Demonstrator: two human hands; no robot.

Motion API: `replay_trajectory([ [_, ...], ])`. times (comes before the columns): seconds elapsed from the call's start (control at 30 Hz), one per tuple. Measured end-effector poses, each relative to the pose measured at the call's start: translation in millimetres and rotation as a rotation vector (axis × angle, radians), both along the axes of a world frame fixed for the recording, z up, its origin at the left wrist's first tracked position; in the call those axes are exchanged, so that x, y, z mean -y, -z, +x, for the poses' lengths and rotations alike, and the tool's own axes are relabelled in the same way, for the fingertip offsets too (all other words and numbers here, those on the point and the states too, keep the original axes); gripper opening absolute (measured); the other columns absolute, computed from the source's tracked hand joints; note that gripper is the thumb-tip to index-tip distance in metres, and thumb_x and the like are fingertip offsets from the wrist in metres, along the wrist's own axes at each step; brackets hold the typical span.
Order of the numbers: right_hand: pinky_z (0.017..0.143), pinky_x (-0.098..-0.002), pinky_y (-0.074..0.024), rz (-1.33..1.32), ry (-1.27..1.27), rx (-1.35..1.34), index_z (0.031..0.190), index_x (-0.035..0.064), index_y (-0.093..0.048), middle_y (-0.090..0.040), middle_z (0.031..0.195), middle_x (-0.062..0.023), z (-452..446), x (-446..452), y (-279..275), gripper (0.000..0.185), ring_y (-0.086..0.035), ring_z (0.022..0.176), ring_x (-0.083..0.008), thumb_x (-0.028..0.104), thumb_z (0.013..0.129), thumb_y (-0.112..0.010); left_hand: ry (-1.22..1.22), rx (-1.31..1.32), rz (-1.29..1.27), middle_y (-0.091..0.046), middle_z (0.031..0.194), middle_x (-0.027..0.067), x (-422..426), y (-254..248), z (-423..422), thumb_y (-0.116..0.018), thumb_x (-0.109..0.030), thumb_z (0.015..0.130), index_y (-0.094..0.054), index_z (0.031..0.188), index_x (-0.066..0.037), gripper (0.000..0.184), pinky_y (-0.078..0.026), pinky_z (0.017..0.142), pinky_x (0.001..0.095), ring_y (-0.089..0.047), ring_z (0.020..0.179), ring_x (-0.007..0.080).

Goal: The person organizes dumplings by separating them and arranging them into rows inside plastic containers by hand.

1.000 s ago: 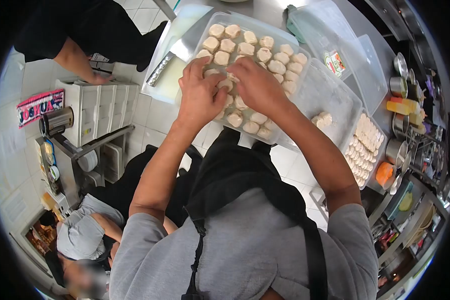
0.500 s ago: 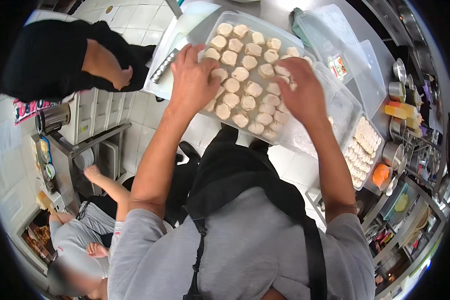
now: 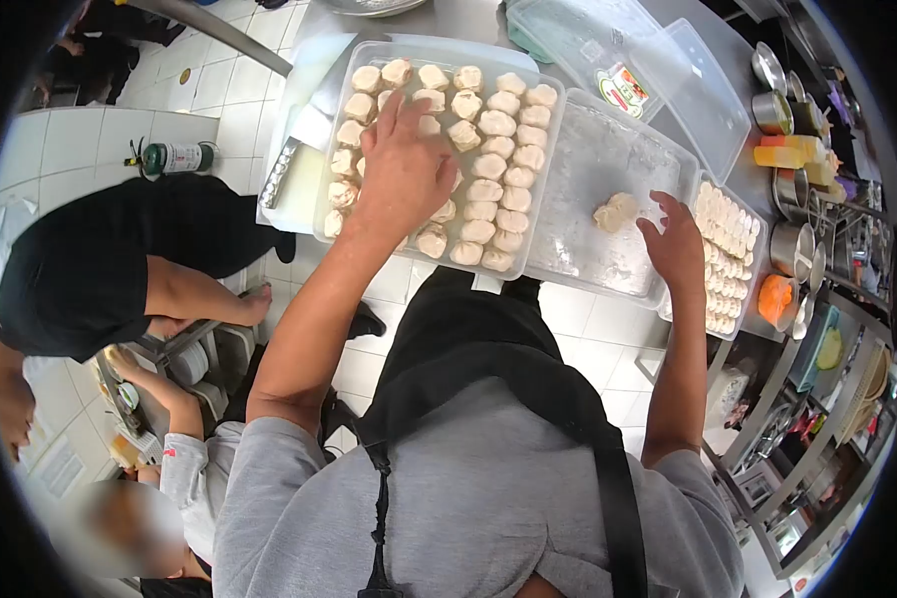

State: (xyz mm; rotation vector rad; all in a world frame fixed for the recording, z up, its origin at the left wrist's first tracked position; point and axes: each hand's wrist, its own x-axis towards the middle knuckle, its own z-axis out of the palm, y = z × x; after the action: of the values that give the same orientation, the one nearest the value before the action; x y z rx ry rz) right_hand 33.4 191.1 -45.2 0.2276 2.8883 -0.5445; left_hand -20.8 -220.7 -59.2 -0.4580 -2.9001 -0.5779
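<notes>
A clear plastic container holds rows of pale dough balls. Over its left half is my left hand, fingers spread among the dough balls and gripping none that I can see. To the right, a second clear container has a small clump of dough on its floor. My right hand hovers just right of that clump, thumb and fingers apart, apparently not touching it. Some dough balls are hidden beneath my left hand and wrist.
A third container on the right holds many small dough pieces. Clear lids lie behind. Metal pots and sauce bottles line the right side. Two co-workers are at the left, one in a black apron.
My right hand has moved from the dough balls to the right-hand container and opened. My left hand stays over the left side of the first container. The view has shifted.
</notes>
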Motion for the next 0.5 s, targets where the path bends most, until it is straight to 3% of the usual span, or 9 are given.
replay_trajectory([
  [0.23, 0.096, -0.0484, -0.0594, -0.076, 0.043, -0.041, 0.143, 0.0106, -0.066, -0.07, 0.134, -0.0228, 9.9, -14.7, -2.0, 0.052, -0.074, 0.112, -0.0407, 0.022, 0.095, -0.081, -0.078, -0.055, -0.019, -0.06, 0.15, 0.0162, 1.6, 1.2, -46.9, -0.081, -0.012, 0.079, -0.073, 0.127, -0.013, 0.049, -0.04, 0.116, 0.0645, -0.044, 0.15, 0.0475],
  [0.37, 0.097, -0.0474, -0.059, -0.058, 0.101, -0.077, 0.144, 0.0084, -0.066, -0.07, 0.134, -0.021, 14.5, -29.3, -11.2, 0.052, -0.073, 0.113, -0.0377, 0.022, 0.096, -0.081, -0.237, -0.044, 0.006, -0.065, 0.143, 0.0143, 29.9, -0.2, -81.8, -0.082, -0.016, 0.082, -0.074, 0.127, -0.014, 0.046, -0.041, 0.115, 0.065, -0.048, 0.145, 0.0443],
  [0.5, 0.097, -0.0469, -0.0588, -0.066, 0.103, -0.047, 0.143, 0.0084, -0.067, -0.07, 0.133, -0.0199, 20.9, -30.9, -10.9, 0.052, -0.072, 0.113, -0.037, 0.021, 0.095, -0.081, -0.117, -0.08, -0.068, -0.068, 0.139, 0.0132, 29.5, 2.8, -100.4, -0.084, -0.028, 0.084, -0.077, 0.121, -0.011, 0.042, -0.043, 0.111, 0.0621, -0.051, 0.141, 0.0414],
])
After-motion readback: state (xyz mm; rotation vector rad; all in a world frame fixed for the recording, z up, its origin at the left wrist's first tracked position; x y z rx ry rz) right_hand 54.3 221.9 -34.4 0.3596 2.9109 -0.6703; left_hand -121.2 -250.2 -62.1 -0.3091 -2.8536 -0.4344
